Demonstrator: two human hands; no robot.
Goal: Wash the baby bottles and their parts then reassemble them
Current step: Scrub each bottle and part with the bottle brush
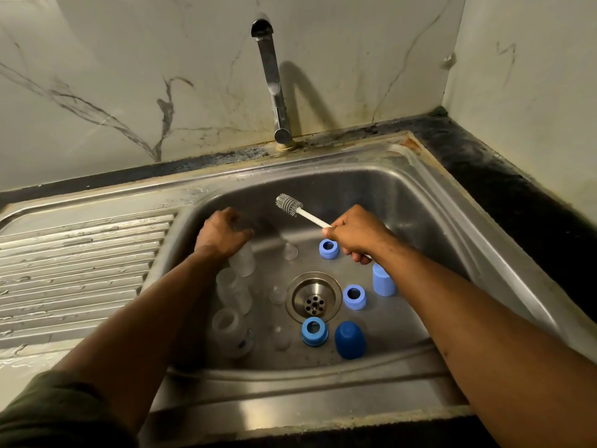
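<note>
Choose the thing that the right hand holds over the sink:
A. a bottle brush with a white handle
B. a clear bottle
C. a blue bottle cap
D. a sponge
A: the right hand grips the white handle of the bottle brush, whose grey bristle head points toward the back of the sink.

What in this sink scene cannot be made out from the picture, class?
- Head view: the left hand covers the top of the far clear bottle; its grip is unclear.
- Brush handle's end is hidden inside the right hand.
- Clear teats: too faint for detail.
</note>
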